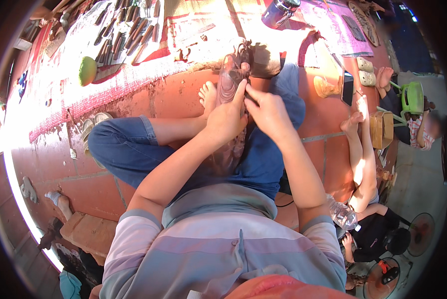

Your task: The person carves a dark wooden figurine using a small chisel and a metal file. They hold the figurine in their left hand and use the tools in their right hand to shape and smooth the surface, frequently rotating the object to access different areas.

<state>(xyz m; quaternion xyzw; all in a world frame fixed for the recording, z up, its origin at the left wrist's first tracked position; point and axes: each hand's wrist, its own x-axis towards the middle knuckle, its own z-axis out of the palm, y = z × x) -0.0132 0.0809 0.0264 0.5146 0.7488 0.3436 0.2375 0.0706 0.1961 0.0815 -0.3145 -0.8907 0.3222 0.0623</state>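
A dark reddish-brown wood carving [226, 88] with curved grooves stands between my crossed legs, its upper end toward the mat. My left hand [224, 121] is closed around the carving's near side, its fingers reaching up along it. Bent and pressed together, the fingers of my right hand [269, 113] meet the carving's right side near my left fingertips. Anything inside that right hand is too small or hidden to make out. The carving's lower part [228, 154] goes down into the shadow of my lap.
Several wooden-handled carving tools [128, 37] lie on the mat beyond, near a green round fruit [87, 71]. A wooden block [266, 61] sits behind the carving. A dark blue flask [280, 12] stands farther back. At right are a plastic bottle [342, 213] and other people's legs [359, 154].
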